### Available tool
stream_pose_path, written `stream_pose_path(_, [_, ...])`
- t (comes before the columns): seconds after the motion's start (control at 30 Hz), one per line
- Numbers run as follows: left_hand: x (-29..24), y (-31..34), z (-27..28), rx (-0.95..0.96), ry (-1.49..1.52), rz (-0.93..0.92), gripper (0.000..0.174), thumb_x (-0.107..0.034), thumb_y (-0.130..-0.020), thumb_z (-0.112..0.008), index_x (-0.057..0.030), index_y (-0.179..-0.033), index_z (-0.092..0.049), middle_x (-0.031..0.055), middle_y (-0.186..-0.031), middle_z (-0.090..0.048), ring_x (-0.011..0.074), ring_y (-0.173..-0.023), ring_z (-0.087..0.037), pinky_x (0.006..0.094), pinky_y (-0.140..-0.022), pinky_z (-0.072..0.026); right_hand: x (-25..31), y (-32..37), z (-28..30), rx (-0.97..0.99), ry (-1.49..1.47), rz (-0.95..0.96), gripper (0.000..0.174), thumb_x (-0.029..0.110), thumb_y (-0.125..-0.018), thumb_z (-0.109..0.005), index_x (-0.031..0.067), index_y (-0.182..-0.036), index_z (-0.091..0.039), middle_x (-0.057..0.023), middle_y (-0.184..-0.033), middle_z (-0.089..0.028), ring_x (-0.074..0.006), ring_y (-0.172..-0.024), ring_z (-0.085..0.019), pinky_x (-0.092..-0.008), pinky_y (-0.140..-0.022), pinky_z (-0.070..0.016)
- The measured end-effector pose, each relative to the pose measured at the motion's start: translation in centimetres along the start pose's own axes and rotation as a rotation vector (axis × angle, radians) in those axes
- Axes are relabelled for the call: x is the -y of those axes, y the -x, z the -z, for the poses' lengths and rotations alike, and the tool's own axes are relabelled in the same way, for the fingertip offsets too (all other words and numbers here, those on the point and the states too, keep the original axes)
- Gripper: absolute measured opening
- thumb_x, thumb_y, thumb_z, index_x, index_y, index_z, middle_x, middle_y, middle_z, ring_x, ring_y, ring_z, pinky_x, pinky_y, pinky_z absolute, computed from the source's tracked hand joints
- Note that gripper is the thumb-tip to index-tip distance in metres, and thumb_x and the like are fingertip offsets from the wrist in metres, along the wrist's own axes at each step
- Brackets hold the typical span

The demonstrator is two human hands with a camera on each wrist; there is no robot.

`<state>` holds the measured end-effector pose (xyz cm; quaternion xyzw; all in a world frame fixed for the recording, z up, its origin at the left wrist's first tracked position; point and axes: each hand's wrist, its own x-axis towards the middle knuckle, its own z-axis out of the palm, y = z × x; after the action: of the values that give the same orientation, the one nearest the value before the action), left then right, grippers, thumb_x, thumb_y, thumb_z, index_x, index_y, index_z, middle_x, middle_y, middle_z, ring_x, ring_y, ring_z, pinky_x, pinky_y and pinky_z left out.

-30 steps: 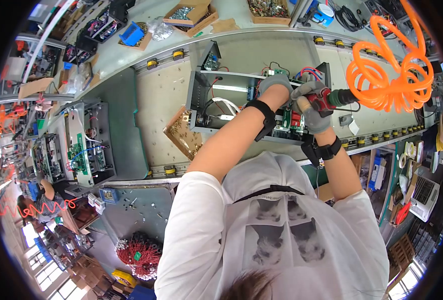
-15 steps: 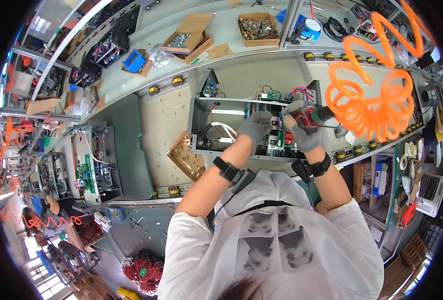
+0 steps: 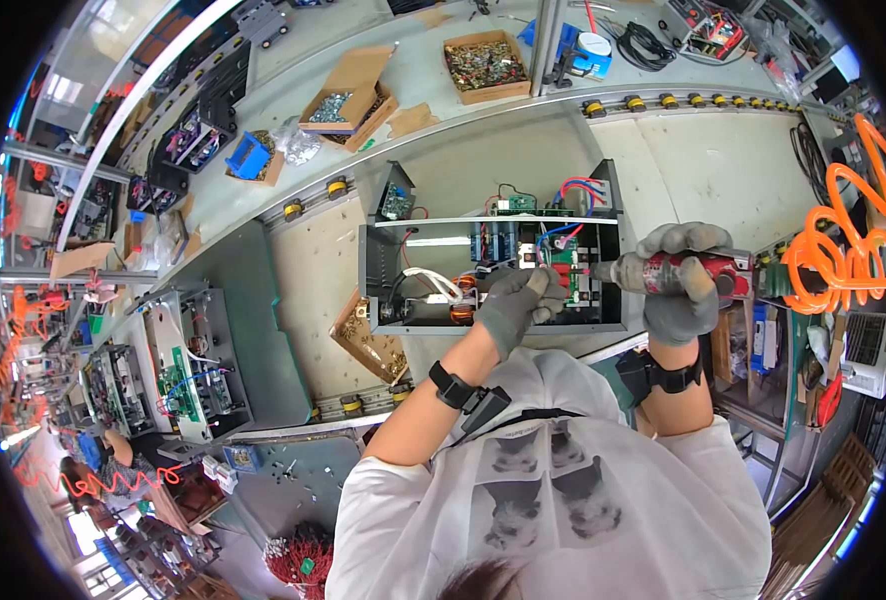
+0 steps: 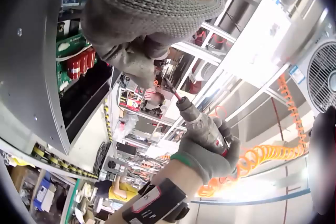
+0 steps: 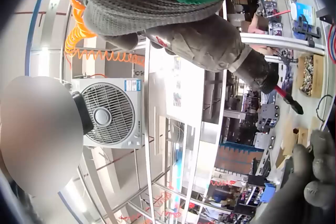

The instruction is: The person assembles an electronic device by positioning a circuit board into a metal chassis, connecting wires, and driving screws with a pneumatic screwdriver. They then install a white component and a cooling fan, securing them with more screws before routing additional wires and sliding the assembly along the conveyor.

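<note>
A red and grey power screwdriver [image 3: 653, 273] lies level in the right hand [image 3: 685, 300], gloved in grey, at the right end of an open metal case [image 3: 508, 328]. Its dark-tipped red bit [image 5: 287, 99] points at the left hand in the right wrist view. Over the front of the case, the gloved left hand [image 3: 511, 308] has its fingers bent and close together; whether they pinch something small cannot be told. Beneath the left hand [image 4: 139, 29], red parts [image 4: 80, 65] on a green board show in the left wrist view. The bit and the left fingers look apart.
An orange coiled hose [image 3: 833, 270] hangs at the right. Left of the case lies a cardboard tray [image 3: 368, 345] of small brass-coloured parts. Boxes of hardware [image 3: 488, 65] stand on the rear bench. Another opened unit [image 3: 198, 365] sits at the left.
The right hand has brought the screwdriver away from the case to the right, and its bit now points left. The left hand has moved down and slightly right over the case's front. The hose has swung right.
</note>
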<state>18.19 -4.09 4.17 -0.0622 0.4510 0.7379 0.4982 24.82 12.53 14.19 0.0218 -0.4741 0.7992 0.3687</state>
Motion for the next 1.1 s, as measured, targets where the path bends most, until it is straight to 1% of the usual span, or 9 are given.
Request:
stream_pose_path(0.07, [0.5,-0.2,0.2,0.109,0.096,0.004,0.025,-0.027,-0.095,-0.048,-0.0042,-0.101,-0.053,0.0036,-0.085,-0.056,0.0079,-0.068,-0.048,0.0204,-0.061,-0.0417,0.1,0.5,0.6,-0.03,-0.063,0.009,0.024,0.008,-0.077,-0.058,0.0046,-0.098,-0.05,-0.0134,-0.086,-0.057,-0.0275,-0.078,-0.058,-0.0425,-0.071,-0.0494])
stream_pose_path(0.2, [1.0,-0.2,-0.3,0.287,0.226,-0.02,0.025,-0.028,-0.094,-0.048,-0.0047,-0.101,-0.053,0.0013,-0.081,-0.053,0.0077,-0.067,-0.045,0.0199,-0.061,-0.0399,0.3,1.1,0.8,-0.056,-0.063,0.04,0.024,0.008,-0.075,-0.06,0.0043,-0.097,-0.05,-0.0133,-0.085,-0.057,-0.028,-0.078,-0.058,-0.043,-0.072,-0.049])
stream_pose_path(0.4, [1.6,-0.2,-0.9,0.195,0.127,-0.007,0.03,-0.031,-0.092,-0.052,-0.0032,-0.103,-0.053,0.0032,-0.08,-0.056,0.0107,-0.067,-0.05,0.0225,-0.059,-0.0411,0.6,1.8,1.3,-0.056,-0.104,-0.002,0.024,0.009,-0.074,-0.063,0.0052,-0.094,-0.051,-0.0126,-0.084,-0.057,-0.0276,-0.078,-0.058,-0.0417,-0.071,-0.0493])
stream_pose_path(0.5, [1.4,0.1,-1.4,0.175,0.123,0.006,0.031,-0.035,-0.091,-0.052,-0.0042,-0.095,-0.055,0.0032,-0.075,-0.056,0.0101,-0.063,-0.049,0.0211,-0.055,-0.0382,1.2,2.1,1.3,-0.069,-0.131,-0.028,0.024,0.009,-0.074,-0.063,0.0054,-0.094,-0.051,-0.0126,-0.084,-0.056,-0.0278,-0.079,-0.058,-0.0412,-0.07,-0.0493])
stream_pose_path(0.6, [1.3,0.1,-1.5,0.112,0.038,0.115,0.034,-0.039,-0.09,-0.053,-0.0055,-0.089,-0.055,0.0023,-0.07,-0.054,0.0091,-0.059,-0.047,0.02,-0.051,-0.0345,1.4,2.3,1.4,-0.096,-0.148,-0.032,0.024,0.009,-0.074,-0.062,0.0054,-0.094,-0.05,-0.0128,-0.083,-0.056,-0.0278,-0.079,-0.058,-0.0409,-0.069,-0.0494])
stream_pose_path(0.77, [1.2,0.7,-2.3,0.136,-0.065,-0.017,0.031,-0.037,-0.091,-0.054,-0.0059,-0.088,-0.055,-0.0008,-0.067,-0.05,0.0073,-0.058,-0.043,0.0191,-0.049,-0.0314,1.4,2.3,2.3,-0.139,-0.096,0.034,0.023,0.01,-0.074,-0.06,0.005,-0.094,-0.049,-0.0131,-0.083,-0.055,-0.0275,-0.077,-0.058,-0.0405,-0.068,-0.0499])
stream_pose_path(0.9, [1.3,1.4,-2.9,0.173,-0.128,-0.053,0.03,-0.036,-0.09,-0.055,-0.006,-0.088,-0.055,-0.0014,-0.067,-0.05,0.0065,-0.059,-0.043,0.0189,-0.048,-0.031,1.7,2.3,2.9,-0.189,-0.138,-0.005,0.023,0.013,-0.074,-0.06,0.005,-0.093,-0.049,-0.0127,-0.082,-0.057,-0.0276,-0.074,-0.058,-0.0403,-0.067,-0.0504])
stream_pose_path(1.0, [1.5,1.9,-3.4,0.107,-0.008,0.107,0.029,-0.035,-0.089,-0.058,-0.0057,-0.089,-0.056,-0.0008,-0.068,-0.051,0.0053,-0.056,-0.042,0.0179,-0.049,-0.0323,1.8,2.3,3.9,-0.215,-0.181,-0.05,0.025,0.015,-0.074,-0.06,0.0044,-0.094,-0.05,-0.0116,-0.083,-0.056,-0.0268,-0.075,-0.058,-0.0385,-0.067,-0.05])
stream_pose_path(1.1, [1.6,1.7,-3.3,0.11,-0.092,0.107,0.03,-0.035,-0.089,-0.058,-0.0052,-0.089,-0.057,-0.0002,-0.068,-0.052,0.0056,-0.055,-0.042,0.0178,-0.05,-0.0335,1.8,2.6,4.5,-0.225,-0.227,-0.062,0.027,0.017,-0.075,-0.061,0.0032,-0.096,-0.052,-0.0106,-0.086,-0.056,-0.0266,-0.077,-0.058,-0.0368,-0.066,-0.0503])
